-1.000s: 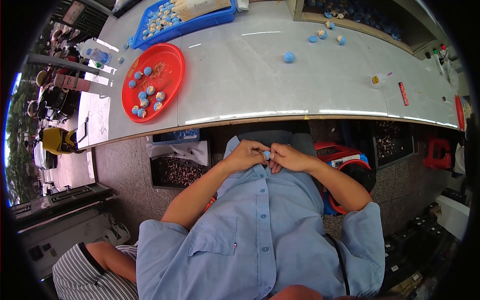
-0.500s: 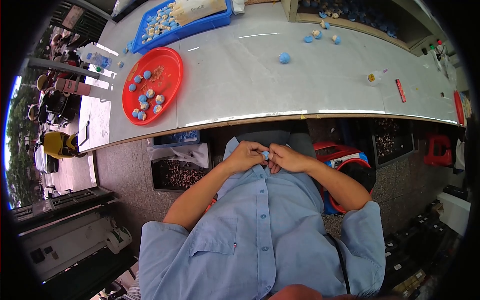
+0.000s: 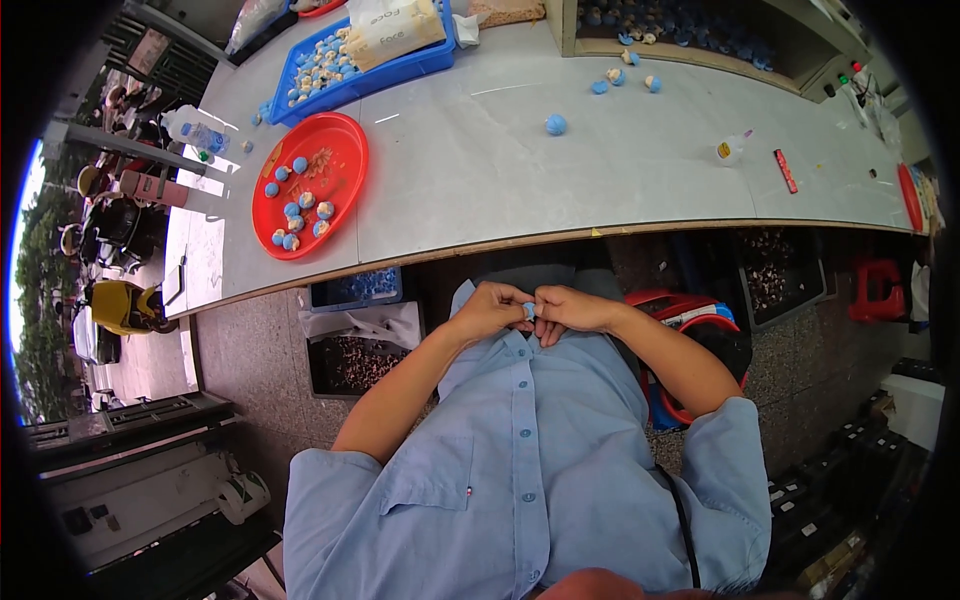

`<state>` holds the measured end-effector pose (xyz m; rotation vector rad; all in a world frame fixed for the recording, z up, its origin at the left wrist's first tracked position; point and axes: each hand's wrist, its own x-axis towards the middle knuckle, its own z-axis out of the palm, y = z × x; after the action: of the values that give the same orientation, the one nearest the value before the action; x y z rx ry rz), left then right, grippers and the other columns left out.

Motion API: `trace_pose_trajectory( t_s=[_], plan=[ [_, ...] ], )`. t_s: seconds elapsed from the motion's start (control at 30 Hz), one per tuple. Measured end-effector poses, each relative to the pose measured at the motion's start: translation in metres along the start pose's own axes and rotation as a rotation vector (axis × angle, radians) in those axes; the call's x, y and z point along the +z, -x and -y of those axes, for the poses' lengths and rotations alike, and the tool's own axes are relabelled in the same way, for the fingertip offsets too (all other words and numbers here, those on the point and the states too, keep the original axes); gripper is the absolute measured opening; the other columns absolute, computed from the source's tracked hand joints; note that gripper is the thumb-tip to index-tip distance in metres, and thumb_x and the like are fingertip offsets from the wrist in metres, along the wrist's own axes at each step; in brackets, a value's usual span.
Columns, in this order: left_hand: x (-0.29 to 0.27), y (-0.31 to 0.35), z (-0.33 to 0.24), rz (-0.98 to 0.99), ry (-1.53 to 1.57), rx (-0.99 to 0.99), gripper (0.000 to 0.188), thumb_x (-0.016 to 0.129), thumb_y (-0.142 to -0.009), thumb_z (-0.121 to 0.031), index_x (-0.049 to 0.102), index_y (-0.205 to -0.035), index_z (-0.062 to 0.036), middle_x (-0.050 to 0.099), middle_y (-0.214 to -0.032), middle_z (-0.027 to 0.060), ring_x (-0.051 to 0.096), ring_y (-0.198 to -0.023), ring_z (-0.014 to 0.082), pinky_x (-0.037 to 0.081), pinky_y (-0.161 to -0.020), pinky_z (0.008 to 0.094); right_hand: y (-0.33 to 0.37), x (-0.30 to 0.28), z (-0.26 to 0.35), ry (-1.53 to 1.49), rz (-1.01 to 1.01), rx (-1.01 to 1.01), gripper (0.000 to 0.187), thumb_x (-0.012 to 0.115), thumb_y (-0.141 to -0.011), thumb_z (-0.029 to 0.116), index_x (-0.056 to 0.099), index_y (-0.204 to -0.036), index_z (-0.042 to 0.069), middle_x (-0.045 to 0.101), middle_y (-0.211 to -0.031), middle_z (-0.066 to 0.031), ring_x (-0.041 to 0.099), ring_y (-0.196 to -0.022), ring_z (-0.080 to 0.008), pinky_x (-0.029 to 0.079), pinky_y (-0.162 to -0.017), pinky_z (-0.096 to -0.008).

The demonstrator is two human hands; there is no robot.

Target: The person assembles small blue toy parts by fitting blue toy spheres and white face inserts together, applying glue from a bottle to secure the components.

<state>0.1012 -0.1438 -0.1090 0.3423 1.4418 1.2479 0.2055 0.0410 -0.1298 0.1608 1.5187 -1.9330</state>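
Close to my belly, below the table edge, my left hand [image 3: 493,309] and my right hand [image 3: 571,311] meet with fingertips pinched together. Between them shows a small light-blue piece [image 3: 529,311], much like the blue balls on the table; most of it is hidden by the fingers. Up on the table to the left, a red plate [image 3: 348,183] carries several small blue-and-cream balls. A single blue ball [image 3: 555,125] lies apart on the tabletop, beyond my hands.
A blue tray [image 3: 385,80] at the back left holds many such balls and a paper bag [image 3: 398,33]. Toward the right stand a small bottle [image 3: 728,152] and a red stick [image 3: 785,171]. The table edge [image 3: 480,243] runs just beyond my hands; dark bins sit below it.
My hands stay together at the same place around the blue piece, with only slight finger movement. The view has shifted a little, so the table things appear slightly displaced.
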Motion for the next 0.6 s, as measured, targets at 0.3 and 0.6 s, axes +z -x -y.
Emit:
trace_pose_trajectory(
  t_s=[0.3, 0.6],
  plan=[
    [0.014, 0.009, -0.009, -0.07, -0.033, 0.039, 0.027, 0.063, -0.086, -0.002, 0.061, -0.111, 0.0084, 0.068, -0.083, 0.0102, 0.069, -0.077, 0.0165, 0.057, -0.075, 0.0256, 0.007, -0.003, -0.006, -0.152, -0.01, -0.125, 0.021, 0.046, -0.102, 0.021, 0.048, -0.097, 0.001, 0.063, -0.089, -0.0141, 0.067, -0.079, -0.0202, 0.058, -0.07, -0.0296],
    [0.048, 0.05, -0.032, -0.15, -0.191, 0.588, 0.03, 0.07, -0.083, 0.003, 0.061, -0.112, 0.0064, 0.057, -0.105, 0.0096, 0.066, -0.094, 0.0179, 0.056, -0.081, 0.0267, 0.05, 0.036, 0.016, -0.321, -0.204, -0.509, 0.02, 0.057, -0.098, 0.025, 0.051, -0.094, 0.006, 0.061, -0.081, -0.0049, 0.061, -0.071, -0.0113, 0.051, -0.064, -0.0246]
  ],
)
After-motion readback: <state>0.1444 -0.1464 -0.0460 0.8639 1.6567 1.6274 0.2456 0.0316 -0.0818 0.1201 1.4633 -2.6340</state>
